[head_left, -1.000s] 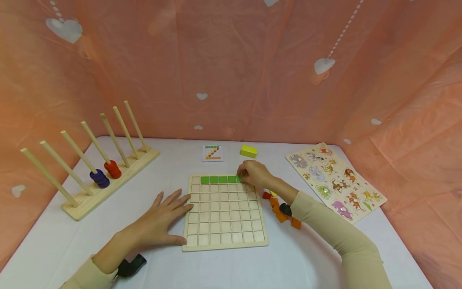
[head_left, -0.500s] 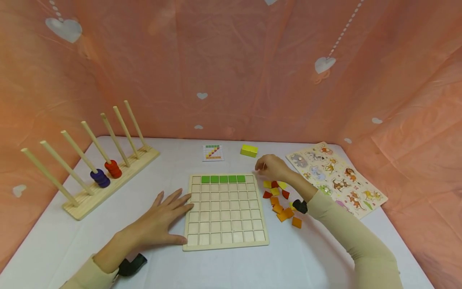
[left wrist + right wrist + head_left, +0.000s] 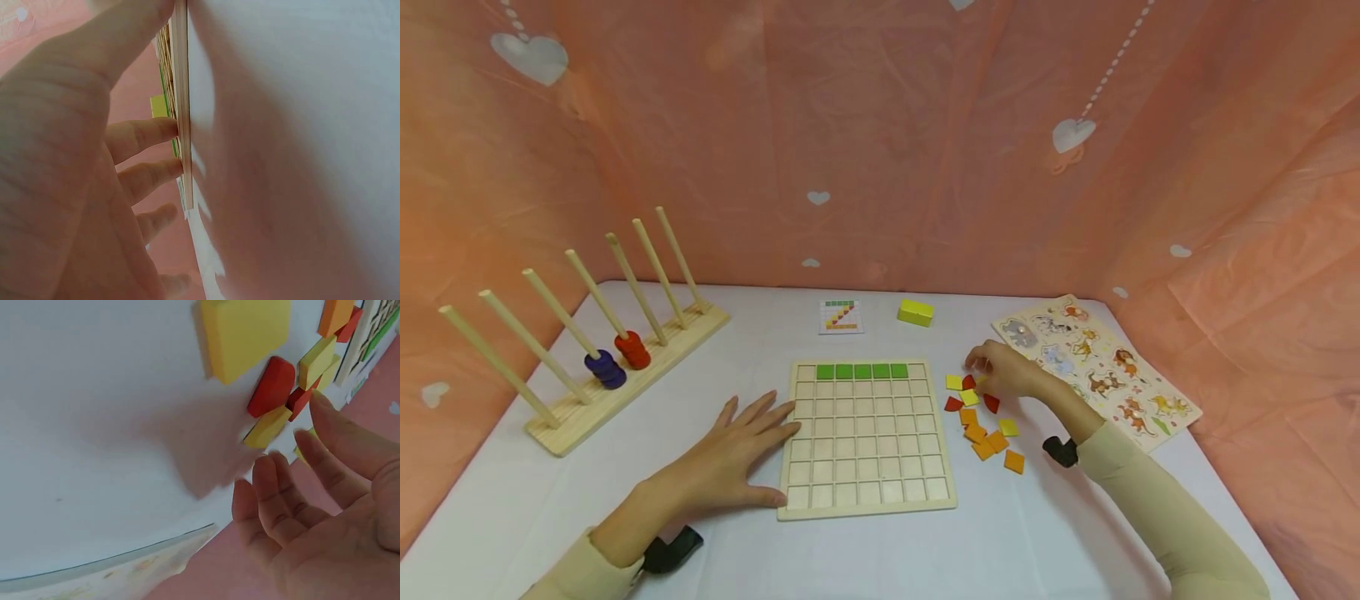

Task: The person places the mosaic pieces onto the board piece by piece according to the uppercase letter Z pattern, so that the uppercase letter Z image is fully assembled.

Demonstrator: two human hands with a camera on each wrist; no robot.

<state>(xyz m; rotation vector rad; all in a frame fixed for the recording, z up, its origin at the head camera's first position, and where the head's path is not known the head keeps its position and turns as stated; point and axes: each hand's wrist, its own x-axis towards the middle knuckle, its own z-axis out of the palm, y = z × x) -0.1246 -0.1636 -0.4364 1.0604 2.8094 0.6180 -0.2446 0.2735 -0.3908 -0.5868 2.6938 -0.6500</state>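
Note:
A wooden grid board (image 3: pixel 867 442) lies flat on the white table, with a row of several green square tiles (image 3: pixel 844 372) set along its far row. My left hand (image 3: pixel 722 458) is spread at the board's left side, its thumb and fingertips at the edge. Over the loose tiles right of the board, my right hand (image 3: pixel 1009 371) hovers with nothing between its relaxed fingers. In the right wrist view, a red piece (image 3: pixel 273 386) with a rounded end and a yellow piece (image 3: pixel 269 427) lie just beyond its fingertips. Orange square tiles (image 3: pixel 1014 462) are scattered nearer me.
A pattern card (image 3: pixel 841 317) and a yellow block (image 3: pixel 915 313) are behind the board. At left stands a wooden peg rack (image 3: pixel 658 360) with blue rings (image 3: pixel 606 370) and red rings (image 3: pixel 633 351). An animal puzzle board (image 3: pixel 1105 367) lies at right, near my right forearm.
My right hand has left the board's far row, where it touched a green tile, and moved right and nearer me over the loose tiles. The left hand keeps its place.

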